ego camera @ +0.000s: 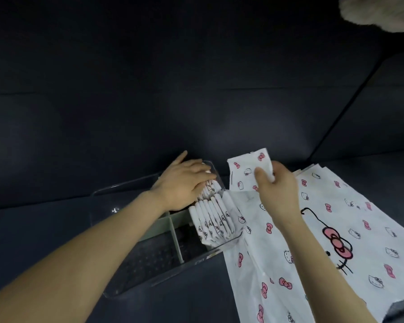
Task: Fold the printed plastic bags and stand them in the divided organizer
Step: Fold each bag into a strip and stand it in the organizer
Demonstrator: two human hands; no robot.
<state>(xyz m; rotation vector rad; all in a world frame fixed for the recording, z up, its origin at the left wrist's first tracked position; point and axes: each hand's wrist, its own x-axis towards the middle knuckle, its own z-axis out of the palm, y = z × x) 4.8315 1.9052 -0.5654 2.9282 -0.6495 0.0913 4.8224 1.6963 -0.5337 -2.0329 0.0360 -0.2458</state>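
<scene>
Folded bag ready above the organizer; gap being made.
Your left hand (184, 180) lay open, fingers straight, pressing the stood bags (212, 217) aside in the organizer (154, 276), probably to free a slot. Your right hand (278, 185) pinched the folded bag (245, 173) just above, near the flat bags (336, 229).

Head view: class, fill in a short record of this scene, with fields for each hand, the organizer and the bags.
left hand: fingers fairly straight, resting on the far end of the standing bags
right hand: pinches a folded bag, held up beside the organizer
organizer: clear, with green dividers
standing bags: row of folded printed bags, upright in the right compartment
flat bags: unfolded, spread to the right of the organizer
</scene>
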